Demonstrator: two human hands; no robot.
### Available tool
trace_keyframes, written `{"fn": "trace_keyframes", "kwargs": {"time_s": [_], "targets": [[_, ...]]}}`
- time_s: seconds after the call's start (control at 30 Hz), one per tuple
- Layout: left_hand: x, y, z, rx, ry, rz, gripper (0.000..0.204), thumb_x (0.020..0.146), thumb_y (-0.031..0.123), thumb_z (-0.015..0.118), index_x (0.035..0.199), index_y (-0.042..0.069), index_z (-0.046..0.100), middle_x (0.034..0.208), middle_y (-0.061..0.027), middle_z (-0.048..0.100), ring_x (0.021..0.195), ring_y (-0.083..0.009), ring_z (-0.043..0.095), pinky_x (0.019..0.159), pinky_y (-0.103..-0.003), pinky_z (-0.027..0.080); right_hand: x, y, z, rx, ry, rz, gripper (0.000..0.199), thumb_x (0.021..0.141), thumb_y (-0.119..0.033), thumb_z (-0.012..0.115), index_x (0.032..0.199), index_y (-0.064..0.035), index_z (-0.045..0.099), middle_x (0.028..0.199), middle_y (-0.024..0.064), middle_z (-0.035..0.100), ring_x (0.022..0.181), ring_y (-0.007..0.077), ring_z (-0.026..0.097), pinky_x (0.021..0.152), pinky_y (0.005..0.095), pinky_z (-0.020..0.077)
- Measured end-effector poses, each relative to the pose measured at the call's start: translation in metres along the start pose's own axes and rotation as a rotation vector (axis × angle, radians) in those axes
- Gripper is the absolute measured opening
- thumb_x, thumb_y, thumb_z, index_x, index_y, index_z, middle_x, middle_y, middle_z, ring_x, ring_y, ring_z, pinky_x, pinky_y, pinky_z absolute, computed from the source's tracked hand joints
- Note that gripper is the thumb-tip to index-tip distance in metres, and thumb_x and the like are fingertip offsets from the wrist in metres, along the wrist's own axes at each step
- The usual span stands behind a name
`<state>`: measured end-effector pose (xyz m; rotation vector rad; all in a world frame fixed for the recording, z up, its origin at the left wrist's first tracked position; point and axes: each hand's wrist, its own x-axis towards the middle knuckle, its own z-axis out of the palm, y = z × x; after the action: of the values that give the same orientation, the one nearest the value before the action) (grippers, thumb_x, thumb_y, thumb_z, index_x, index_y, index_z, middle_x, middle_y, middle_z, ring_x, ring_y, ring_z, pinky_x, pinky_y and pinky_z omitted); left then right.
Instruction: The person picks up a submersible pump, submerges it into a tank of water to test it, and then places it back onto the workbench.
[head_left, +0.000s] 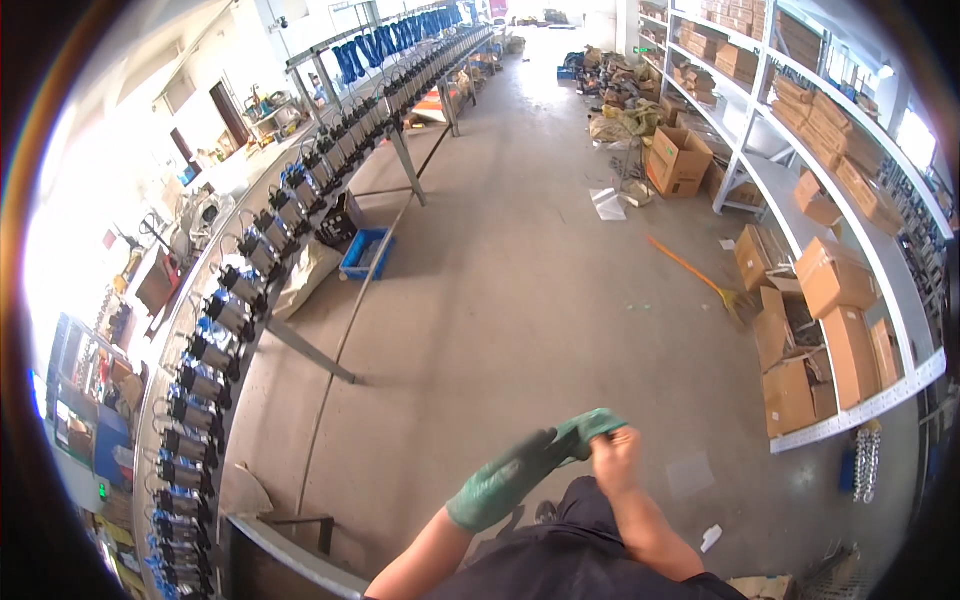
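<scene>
The left hand [505, 480] wears a green glove and is held out flat in front of the body, its fingers reaching to the right. At those fingertips it meets a second green glove [590, 430], which hangs loose and crumpled between the two hands. The right hand [615, 455] is bare and closed on that loose glove, pinching it from the right side. Whether the left fingers also grip the loose glove or only touch it cannot be told. Both forearms come up from the lower edge, above dark clothing.

Under the hands lies a bare concrete floor [520, 300]. To the left a long table [250, 330] curves away into the distance, carrying a row of dark pump-like units [225, 315] with blue parts, set close side by side. A blue crate [365, 255] stands on the floor beside the table's legs, with a pale sack just next to it. To the right, white metal shelves [880, 395] hold many brown cardboard boxes [835, 275], and more boxes stand on the floor near them. A broom with an orange handle [690, 265] lies on the floor between the open space and the shelves. A large open cardboard box [680, 160] sits farther back, beside a heap of scraps.
</scene>
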<state>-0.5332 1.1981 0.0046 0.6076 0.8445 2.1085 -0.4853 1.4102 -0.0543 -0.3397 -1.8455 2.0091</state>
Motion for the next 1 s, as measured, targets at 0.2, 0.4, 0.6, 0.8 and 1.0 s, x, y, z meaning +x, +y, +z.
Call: {"fn": "trace_keyframes", "kwargs": {"time_s": [0.2,0.4,0.6,0.8,1.0], "targets": [[0.141,0.041,-0.157,0.462,0.227,-0.196,0.051,0.113,0.021,0.050,0.155,-0.006,0.044,0.154,-0.0172,0.055,0.144,-0.0282,0.051,0.121,-0.039,0.038,0.227,0.001,0.042,-0.146,-0.557,-0.185,0.019,0.090,0.013,0.058,0.095,-0.0017,0.069,0.099,0.0113,0.074,0.091,0.0261,0.073,0.082,0.0361,0.0570],[0.317,0.171,-0.245,0.373,0.284,-0.114,0.054,0.110,0.026,0.054,0.151,-0.009,0.047,0.145,-0.0202,0.062,0.131,-0.0269,0.063,0.108,-0.040,0.051,0.447,0.034,0.120,-0.172,-0.304,-0.212,0.022,0.090,0.014,0.055,0.094,-0.0017,0.069,0.095,0.0069,0.073,0.087,0.0185,0.069,0.078,0.0332,0.0562],[0.406,0.227,-0.396,1.178,0.651,-0.009,0.044,0.101,0.035,0.064,0.122,-0.003,0.068,0.093,-0.0179,0.075,0.075,-0.0228,0.074,0.070,-0.039,0.057,0.653,0.021,0.225,0.144,-0.704,0.064,0.019,0.096,0.011,0.053,0.099,-0.0008,0.068,0.102,0.0021,0.070,0.088,0.0095,0.062,0.075,0.0282,0.0524],[0.611,0.340,-0.539,1.064,0.507,0.014,0.032,0.104,0.022,0.058,0.124,0.000,0.070,0.101,-0.0066,0.074,0.089,-0.0156,0.067,0.082,-0.031,0.054,0.884,0.115,0.316,0.080,-0.393,0.113,0.018,0.102,-0.001,0.055,0.101,0.0019,0.073,0.094,0.0040,0.073,0.085,0.0110,0.065,0.075,0.0290,0.0538],[0.725,0.450,-0.675,0.948,0.196,-0.409,0.061,0.097,0.006,0.066,0.155,0.002,0.047,0.144,-0.0133,0.061,0.129,-0.0192,0.059,0.107,-0.034,0.048,1.123,0.145,0.364,-0.141,0.043,0.019,0.023,0.106,-0.008,0.053,0.093,0.0010,0.069,0.082,0.0067,0.072,0.071,0.0156,0.068,0.066,0.0320,0.0566]]}}
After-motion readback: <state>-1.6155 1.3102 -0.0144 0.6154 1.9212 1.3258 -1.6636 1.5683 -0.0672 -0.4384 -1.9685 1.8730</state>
